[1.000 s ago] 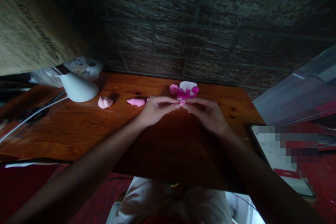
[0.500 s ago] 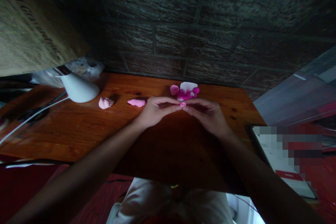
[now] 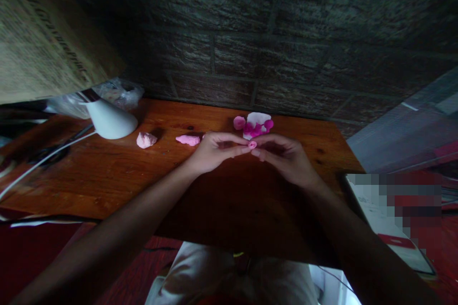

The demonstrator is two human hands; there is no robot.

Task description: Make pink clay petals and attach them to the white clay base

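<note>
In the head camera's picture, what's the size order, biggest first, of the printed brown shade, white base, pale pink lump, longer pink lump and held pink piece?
1. Printed brown shade
2. White base
3. Pale pink lump and longer pink lump: too alike to rank
4. Held pink piece

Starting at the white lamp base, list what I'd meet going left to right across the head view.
White lamp base → pale pink lump → long pink piece → left hand → small pink roll → right hand → pale, dark-edged flat object.
</note>
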